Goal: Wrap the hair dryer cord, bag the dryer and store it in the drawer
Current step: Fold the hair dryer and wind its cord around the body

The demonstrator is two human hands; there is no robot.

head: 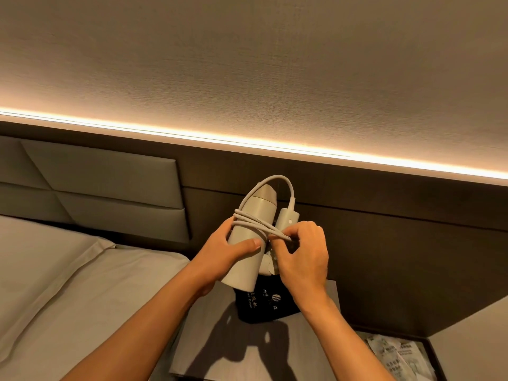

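A beige hair dryer (254,213) is held up above the nightstand, its barrel pointing toward me. My left hand (225,250) grips the barrel from the left, thumb across it. The white cord (257,222) loops a few times around the barrel and arcs over the top to the folded handle (287,218). My right hand (303,255) pinches the cord end beside the handle. A black drawstring bag (265,305) with white print lies on the nightstand right under the dryer, partly hidden by it.
The grey nightstand top (247,350) lies below my arms. A bed with beige sheets (68,284) and a padded headboard (104,185) is at the left. An open compartment with printed papers (398,358) sits at the lower right. A dark wall panel stands behind.
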